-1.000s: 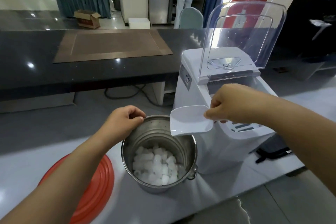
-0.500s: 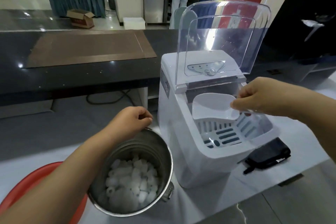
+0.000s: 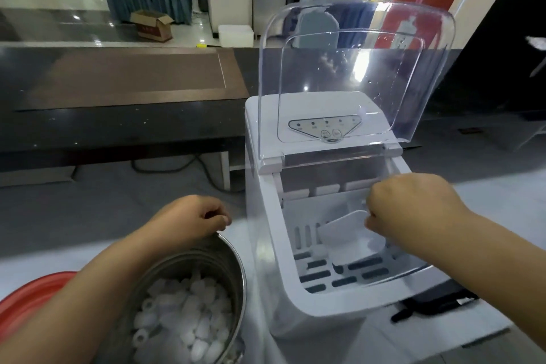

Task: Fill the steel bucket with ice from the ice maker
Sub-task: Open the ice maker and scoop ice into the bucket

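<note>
Two hands are working over one white counter carrying one steel bucket, one ice maker and one scoop. The steel bucket is sitting toward the counter's near left edge, just beside the ice maker's left wall, and is holding a heap of white ice pieces filling much of its depth. The left hand is curling its fingers over the bucket's far rim, gripping it. The ice maker's clear lid is standing raised upright. Inside the machine, one slotted basket is showing its dark slots, and the white scoop is dipping into it. The right hand is clenching the scoop's handle. One red round dish is lying at the near left corner, and one black object is lying at the machine's right.
</note>
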Action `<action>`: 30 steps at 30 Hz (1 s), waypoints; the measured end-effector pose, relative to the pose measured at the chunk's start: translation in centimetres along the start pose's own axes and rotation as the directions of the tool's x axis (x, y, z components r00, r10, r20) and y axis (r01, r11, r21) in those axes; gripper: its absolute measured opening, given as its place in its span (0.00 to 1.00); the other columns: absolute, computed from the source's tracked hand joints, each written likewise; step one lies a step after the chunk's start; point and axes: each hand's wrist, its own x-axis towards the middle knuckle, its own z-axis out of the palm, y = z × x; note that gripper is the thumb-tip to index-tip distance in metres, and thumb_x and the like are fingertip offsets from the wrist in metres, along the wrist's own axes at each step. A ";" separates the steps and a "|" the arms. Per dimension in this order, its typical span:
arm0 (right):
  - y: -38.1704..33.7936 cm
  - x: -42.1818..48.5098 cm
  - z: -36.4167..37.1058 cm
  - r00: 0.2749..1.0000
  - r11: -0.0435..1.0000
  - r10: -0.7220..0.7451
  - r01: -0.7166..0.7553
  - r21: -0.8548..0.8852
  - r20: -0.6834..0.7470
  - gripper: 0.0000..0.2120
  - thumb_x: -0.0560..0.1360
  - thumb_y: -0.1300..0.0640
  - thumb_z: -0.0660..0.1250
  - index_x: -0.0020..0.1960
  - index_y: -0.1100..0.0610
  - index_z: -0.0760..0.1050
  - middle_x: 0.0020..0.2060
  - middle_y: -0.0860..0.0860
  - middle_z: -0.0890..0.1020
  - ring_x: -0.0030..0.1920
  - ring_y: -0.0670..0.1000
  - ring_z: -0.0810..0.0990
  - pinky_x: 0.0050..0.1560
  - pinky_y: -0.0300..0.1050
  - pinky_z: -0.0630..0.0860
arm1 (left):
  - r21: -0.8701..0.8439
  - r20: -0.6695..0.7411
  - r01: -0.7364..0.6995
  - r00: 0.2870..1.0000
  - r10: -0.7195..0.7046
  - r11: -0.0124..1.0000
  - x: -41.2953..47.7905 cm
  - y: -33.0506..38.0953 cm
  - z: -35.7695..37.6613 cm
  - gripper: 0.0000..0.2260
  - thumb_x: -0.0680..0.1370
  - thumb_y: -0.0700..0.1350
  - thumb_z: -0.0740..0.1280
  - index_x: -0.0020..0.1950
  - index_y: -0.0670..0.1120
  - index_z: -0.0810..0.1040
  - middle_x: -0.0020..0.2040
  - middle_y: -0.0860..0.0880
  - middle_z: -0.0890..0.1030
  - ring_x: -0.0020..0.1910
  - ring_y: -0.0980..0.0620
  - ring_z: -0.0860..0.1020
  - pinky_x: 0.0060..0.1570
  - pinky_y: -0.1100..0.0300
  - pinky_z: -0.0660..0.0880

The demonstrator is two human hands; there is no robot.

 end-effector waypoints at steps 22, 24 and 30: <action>-1.0 2.1 3.3 0.891 0.840 -0.338 0.141 0.524 0.302 0.20 0.75 0.49 0.66 0.28 0.55 0.68 0.28 0.49 0.71 0.29 0.48 0.69 0.31 0.40 0.67 | 0.083 0.000 0.032 0.999 -0.032 0.996 0.3 0.1 0.2 0.06 0.75 0.51 0.65 0.39 0.60 0.78 0.39 0.60 0.81 0.41 0.62 0.78 0.46 0.58 0.76; -0.9 2.0 3.6 0.894 0.819 -0.320 0.093 0.567 0.315 0.19 0.74 0.48 0.66 0.28 0.54 0.70 0.28 0.49 0.74 0.28 0.48 0.70 0.32 0.38 0.68 | 0.081 0.003 0.029 1.000 -0.029 0.996 0.3 0.1 0.2 0.06 0.76 0.51 0.65 0.39 0.60 0.78 0.40 0.60 0.82 0.41 0.62 0.78 0.46 0.58 0.76; 0.1 1.5 3.5 0.914 0.742 -0.255 -0.026 0.670 0.317 0.21 0.74 0.49 0.67 0.26 0.55 0.68 0.22 0.47 0.69 0.25 0.47 0.70 0.33 0.39 0.72 | 0.100 -0.007 0.021 1.000 -0.020 0.995 0.1 0.4 0.2 0.06 0.76 0.50 0.64 0.41 0.58 0.79 0.41 0.59 0.82 0.42 0.62 0.78 0.47 0.60 0.75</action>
